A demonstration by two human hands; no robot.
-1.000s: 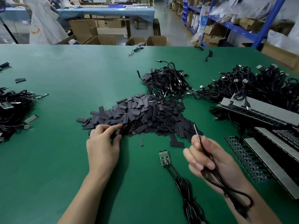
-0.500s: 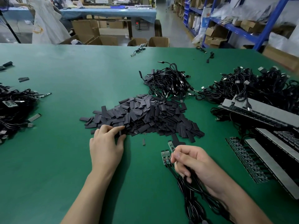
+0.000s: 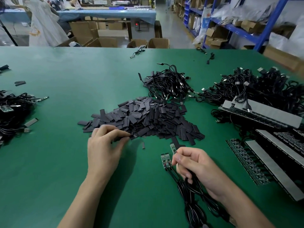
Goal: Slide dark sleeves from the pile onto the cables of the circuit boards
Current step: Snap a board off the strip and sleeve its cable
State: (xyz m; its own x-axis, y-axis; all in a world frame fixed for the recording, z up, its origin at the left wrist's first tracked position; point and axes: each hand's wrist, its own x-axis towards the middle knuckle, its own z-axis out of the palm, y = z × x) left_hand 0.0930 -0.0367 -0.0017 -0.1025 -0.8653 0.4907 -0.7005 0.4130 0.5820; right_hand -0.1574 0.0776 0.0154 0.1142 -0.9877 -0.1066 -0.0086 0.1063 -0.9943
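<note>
Dark sleeves (image 3: 144,119) are heaped mid-table in a loose, flat pile. At its near-left edge a single sleeve (image 3: 122,137) looks to be pinched between thumb and forefinger of the left hand (image 3: 105,148). That spot is a bit motion-blurred though, so the grip can't be read super cleanly. The wrist is held low, knuckles up, with the other fingers loosely bent.

The right hand (image 3: 195,163) is curled around a black cable (image 3: 194,203). Its circuit board (image 3: 173,148) is poked out past the fingertips, aimed far-left toward the pile. Two more boards (image 3: 165,160) are laid side by side just left of that hand, their leads trailing toward the near edge.

All of it is spread on a green table (image 3: 49,162). A cable tangle (image 3: 167,84) is dumped right behind the pile, a bigger heap (image 3: 263,89) sits far right, and long board panels (image 3: 266,155) are stacked at the right edge. Another bunch of cables (image 3: 11,112) is parked at the left. Cardboard boxes (image 3: 158,42) and blue shelving (image 3: 266,27) can be seen beyond.

Compared with a second ago, the right hand has been brought down from a raised pose to just above the table. The left fingertips, earlier spread on the pile's edge, are now closed together.
</note>
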